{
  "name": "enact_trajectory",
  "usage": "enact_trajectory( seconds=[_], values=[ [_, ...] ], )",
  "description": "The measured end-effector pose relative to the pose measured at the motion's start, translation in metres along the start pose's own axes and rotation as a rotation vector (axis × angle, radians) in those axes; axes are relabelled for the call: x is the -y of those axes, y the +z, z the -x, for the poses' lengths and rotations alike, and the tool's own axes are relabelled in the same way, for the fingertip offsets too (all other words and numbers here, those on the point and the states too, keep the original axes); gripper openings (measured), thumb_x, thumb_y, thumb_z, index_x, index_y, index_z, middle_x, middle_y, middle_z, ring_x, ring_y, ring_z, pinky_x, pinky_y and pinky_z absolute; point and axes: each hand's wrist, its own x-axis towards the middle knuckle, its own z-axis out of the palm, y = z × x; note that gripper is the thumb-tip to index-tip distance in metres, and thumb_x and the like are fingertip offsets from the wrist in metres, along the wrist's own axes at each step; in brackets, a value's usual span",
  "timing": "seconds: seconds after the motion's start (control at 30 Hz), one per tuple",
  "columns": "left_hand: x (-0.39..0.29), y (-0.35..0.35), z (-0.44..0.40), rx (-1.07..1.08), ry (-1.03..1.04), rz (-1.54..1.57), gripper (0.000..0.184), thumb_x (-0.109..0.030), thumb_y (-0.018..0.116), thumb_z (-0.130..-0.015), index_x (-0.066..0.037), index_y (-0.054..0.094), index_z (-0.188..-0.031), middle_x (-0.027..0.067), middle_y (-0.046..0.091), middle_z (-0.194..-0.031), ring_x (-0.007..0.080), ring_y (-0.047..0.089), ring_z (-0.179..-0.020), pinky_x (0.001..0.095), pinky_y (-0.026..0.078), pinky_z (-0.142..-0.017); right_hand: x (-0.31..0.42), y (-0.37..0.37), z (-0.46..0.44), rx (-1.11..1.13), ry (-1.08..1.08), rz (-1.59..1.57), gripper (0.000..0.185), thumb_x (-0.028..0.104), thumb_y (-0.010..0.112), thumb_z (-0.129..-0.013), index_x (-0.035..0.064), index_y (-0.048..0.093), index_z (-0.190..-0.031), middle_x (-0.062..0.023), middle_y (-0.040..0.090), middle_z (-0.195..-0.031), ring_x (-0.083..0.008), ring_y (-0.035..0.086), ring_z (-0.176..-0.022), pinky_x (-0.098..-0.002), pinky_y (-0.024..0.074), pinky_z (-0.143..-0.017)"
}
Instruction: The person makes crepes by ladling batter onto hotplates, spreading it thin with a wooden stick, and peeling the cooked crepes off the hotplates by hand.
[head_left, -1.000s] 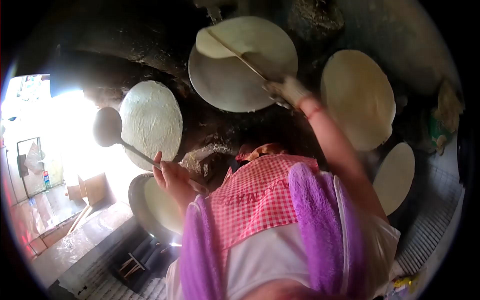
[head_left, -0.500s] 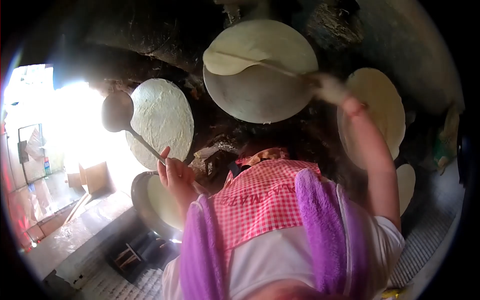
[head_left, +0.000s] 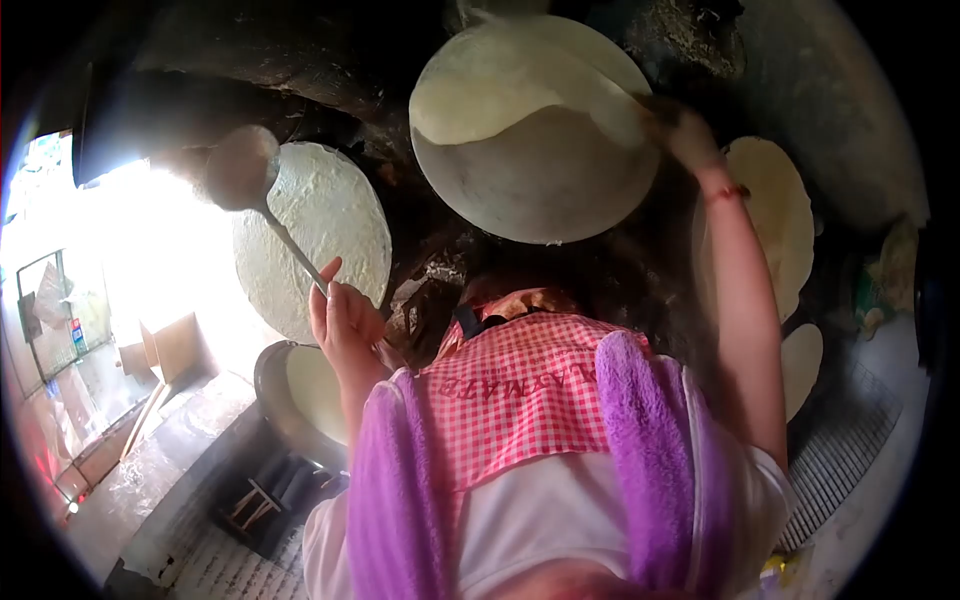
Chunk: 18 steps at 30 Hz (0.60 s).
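Note:
My left hand (head_left: 348,318) is closed round the handle of a long ladle (head_left: 242,168), its bowl raised beside a round griddle with textured pale batter (head_left: 318,240). My right hand (head_left: 685,137), partly blurred, is at the right edge of the large middle griddle (head_left: 535,195). A thin stick showed in that hand in the earlier views; now it is hard to make out against the batter. Pale batter (head_left: 480,95) covers the upper part of this griddle, and the lower part is bare grey.
At the right lie a round pale sheet (head_left: 775,220) and a smaller one (head_left: 802,365). A pot of pale batter (head_left: 315,395) stands at lower left. Beyond it are a small stool (head_left: 258,502) and a cardboard box (head_left: 172,345). A ridged metal surface (head_left: 840,455) lies at lower right.
My right hand has swept rightward and then upward round the middle griddle, and the batter covers more of its upper part. The ladle in my left hand has risen slightly.

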Motion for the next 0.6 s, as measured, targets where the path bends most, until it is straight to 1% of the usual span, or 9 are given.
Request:
enact_trajectory(
  seconds=[0.03,0.1,0.17,0.23,0.3,0.37,0.47,0.57,0.6],
  values=[
    [0.002,0.000,-0.006,0.000,-0.008,-0.004,0.030,-0.017,0.042,-0.101,-0.003,0.049,-0.127,-0.0052,0.032,-0.063,0.0025,0.026,-0.045,0.0203,0.021,-0.039,0.006,0.008,-0.009,0.030,-0.110,-0.016,0.039,0.014,0.063,-0.083,0.0046,0.061,-0.121,-0.0096,0.068,-0.105,-0.0132,0.062,-0.088,-0.0290,0.0507,-0.079],
    [0.006,0.000,-0.019,0.038,-0.022,-0.163,0.035,-0.017,0.043,-0.100,-0.003,0.045,-0.133,-0.0042,0.038,-0.065,0.0027,0.029,-0.044,0.0202,0.024,-0.038,0.020,0.041,-0.013,0.080,-0.384,0.358,0.043,0.016,0.065,-0.081,0.0062,0.059,-0.122,-0.0137,0.067,-0.109,-0.0246,0.065,-0.093,-0.0344,0.0507,-0.080],
    [0.018,-0.007,-0.033,0.073,0.030,-0.270,0.041,-0.010,0.045,-0.098,-0.004,0.041,-0.138,-0.0041,0.043,-0.068,0.0032,0.038,-0.051,0.0179,0.029,-0.043,0.036,0.050,0.016,0.161,-0.159,0.443,0.044,0.019,0.067,-0.080,0.0080,0.060,-0.122,-0.0151,0.065,-0.112,-0.0289,0.064,-0.100,-0.0364,0.0499,-0.083],
    [0.037,-0.023,-0.037,0.072,0.170,-0.574,0.043,-0.008,0.050,-0.095,-0.006,0.044,-0.137,0.0003,0.052,-0.079,0.0088,0.048,-0.062,0.0233,0.040,-0.054,0.015,0.042,0.053,0.062,-0.274,0.373,0.039,0.017,0.066,-0.082,0.0087,0.061,-0.120,-0.0124,0.069,-0.098,-0.0239,0.066,-0.087,-0.0335,0.0520,-0.076],
    [0.040,-0.024,-0.032,0.090,0.287,-0.782,0.045,-0.008,0.053,-0.093,-0.007,0.046,-0.137,0.0043,0.055,-0.084,0.0143,0.050,-0.067,0.0273,0.043,-0.061,-0.002,0.025,0.074,0.131,0.031,-0.111,0.037,0.009,0.064,-0.084,0.0061,0.060,-0.121,-0.0088,0.067,-0.089,-0.0154,0.064,-0.072,-0.0274,0.0514,-0.063],
    [0.040,-0.014,-0.025,0.117,0.398,-1.008,0.047,-0.008,0.056,-0.090,-0.009,0.047,-0.137,0.0084,0.057,-0.090,0.0197,0.053,-0.072,0.0313,0.045,-0.068,-0.001,0.021,0.069,-0.060,0.120,-0.271,0.039,0.002,0.061,-0.083,0.0033,0.059,-0.122,-0.0065,0.065,-0.086,-0.0087,0.058,-0.065,-0.0228,0.0476,-0.055],
    [0.047,0.012,-0.024,0.127,0.515,-1.194,0.051,-0.009,0.058,-0.087,-0.015,0.047,-0.137,0.0170,0.056,-0.093,0.0331,0.056,-0.083,0.0396,0.046,-0.075,0.003,0.042,0.041,-0.004,-0.020,-0.088,0.040,0.006,0.063,-0.082,0.0026,0.058,-0.122,-0.0103,0.068,-0.095,-0.0138,0.062,-0.069,-0.0270,0.0510,-0.060],
    [0.076,0.011,-0.006,0.107,0.533,-1.182,0.053,-0.009,0.058,-0.087,-0.016,0.046,-0.138,0.0172,0.055,-0.090,0.0333,0.056,-0.083,0.0421,0.046,-0.074,-0.007,0.075,0.036,0.038,-0.121,0.233,0.039,0.010,0.064,-0.083,0.0076,0.059,-0.122,-0.0145,0.068,-0.104,-0.0177,0.065,-0.073,-0.0283,0.0529,-0.068],
    [0.083,0.007,0.007,0.118,0.514,-1.169,0.053,-0.009,0.059,-0.086,-0.015,0.047,-0.138,0.0164,0.054,-0.089,0.0329,0.056,-0.080,0.0410,0.046,-0.072,-0.012,0.079,0.053,-0.024,-0.234,0.272,0.037,0.013,0.063,-0.085,0.0120,0.060,-0.122,-0.0108,0.068,-0.094,-0.0144,0.063,-0.069,-0.0273,0.0521,-0.061]
  ],
)
